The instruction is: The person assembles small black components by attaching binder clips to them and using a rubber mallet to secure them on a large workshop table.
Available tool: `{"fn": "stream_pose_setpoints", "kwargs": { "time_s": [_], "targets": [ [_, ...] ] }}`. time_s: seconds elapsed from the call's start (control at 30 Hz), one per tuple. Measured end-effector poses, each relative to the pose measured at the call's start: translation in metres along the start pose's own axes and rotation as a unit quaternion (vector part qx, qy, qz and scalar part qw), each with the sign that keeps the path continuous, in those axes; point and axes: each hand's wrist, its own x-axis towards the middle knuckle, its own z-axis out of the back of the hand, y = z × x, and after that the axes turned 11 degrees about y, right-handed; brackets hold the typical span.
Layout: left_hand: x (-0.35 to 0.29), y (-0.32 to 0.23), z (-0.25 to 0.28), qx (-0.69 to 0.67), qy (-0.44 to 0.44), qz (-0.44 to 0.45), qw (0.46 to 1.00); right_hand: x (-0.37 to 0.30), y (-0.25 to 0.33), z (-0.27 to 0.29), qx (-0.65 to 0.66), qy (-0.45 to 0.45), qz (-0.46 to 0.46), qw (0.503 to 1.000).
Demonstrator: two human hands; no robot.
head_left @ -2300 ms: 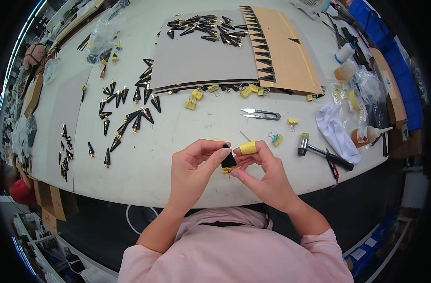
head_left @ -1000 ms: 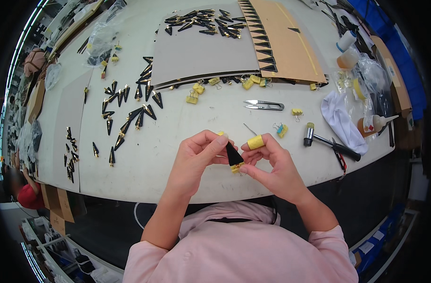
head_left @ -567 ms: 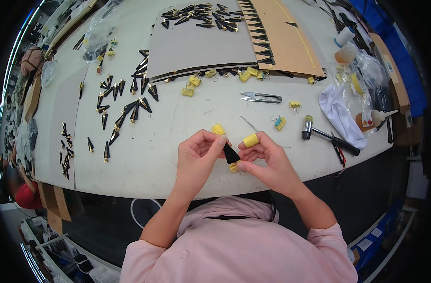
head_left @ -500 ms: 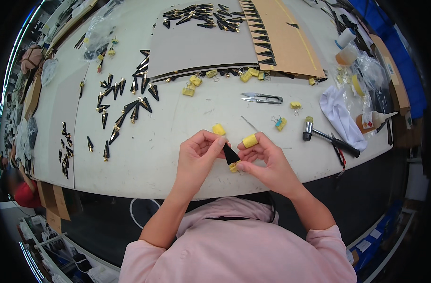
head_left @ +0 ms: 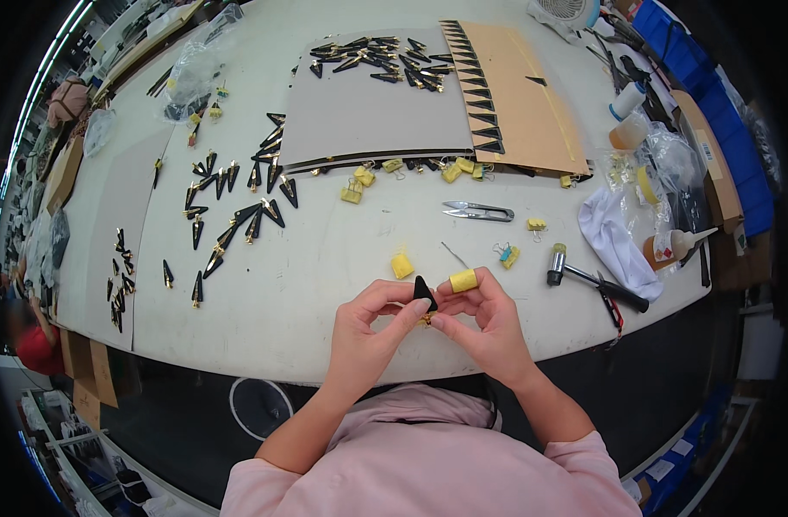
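Observation:
My left hand and my right hand meet near the table's front edge. Between their fingertips is a small black tapered piece, its narrow tip upward and a gold-coloured fitting at its lower end. My left thumb and index finger pinch the black body, while my right fingertips grip by the fitting. A yellow band sits around a finger of my right hand. Just beyond the hands lie a yellow block-like piece and a thin metal rod, whose near end is hidden.
Thread snips, a hammer and yellow-padded binder clips lie farther out. Several black tapered pieces are scattered left and on a grey board. At right are a white cloth and a glue bottle.
The black piece has turned from leaning left to nearly upright, and my left thumb now lies across its lower body. The whole view has shifted, so table things appear lower.

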Motion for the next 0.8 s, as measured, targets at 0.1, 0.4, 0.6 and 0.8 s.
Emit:
{"fn": "stream_pose_setpoints", "kwargs": {
  "time_s": [0.1, 0.4, 0.6, 0.8],
  "targets": [
    [-0.001, -0.013, -0.006, 0.063, -0.014, -0.049, 0.997, 0.000, 0.007, 0.002, -0.019, -0.019, 0.046, 0.999],
    [-0.003, -0.035, -0.017, 0.158, 0.003, -0.067, 0.985, 0.011, 0.046, 0.021, 0.108, 0.045, -0.050, 0.992],
    [0.001, -0.031, -0.016, 0.179, 0.016, -0.053, 0.982, 0.019, 0.046, 0.035, 0.168, 0.081, -0.124, 0.975],
    [0.004, -0.026, -0.021, 0.152, 0.010, -0.021, 0.988, 0.026, 0.043, 0.043, 0.166, 0.107, -0.142, 0.970]
  ]
}}
